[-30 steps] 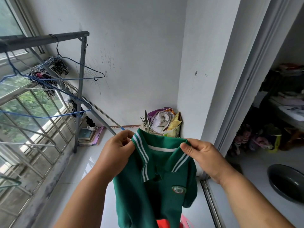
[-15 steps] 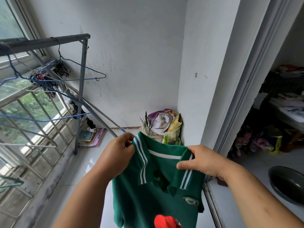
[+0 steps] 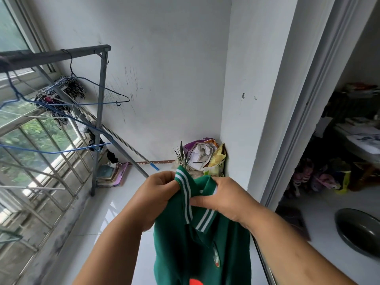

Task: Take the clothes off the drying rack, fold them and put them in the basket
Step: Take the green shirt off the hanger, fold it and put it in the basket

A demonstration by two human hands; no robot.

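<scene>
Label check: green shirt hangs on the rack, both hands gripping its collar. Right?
No. The shirt is off the rack, held in the air; both hands, left and right, do grip its collar. Head view.

A home's enclosed balcony used for laundry: a metal drying rack (image 3: 100, 120) with wire hangers (image 3: 98, 99) stands on the left by a barred window (image 3: 41, 145), white floor tiles (image 3: 115, 212) run below, and a sliding door frame (image 3: 304, 99) on the right opens onto a cluttered room.

The shirt (image 3: 201, 254) hangs between my left hand (image 3: 156, 196) and right hand (image 3: 226, 200); drying rack (image 3: 100, 120) left, bags (image 3: 203, 159) cornered behind.
</scene>
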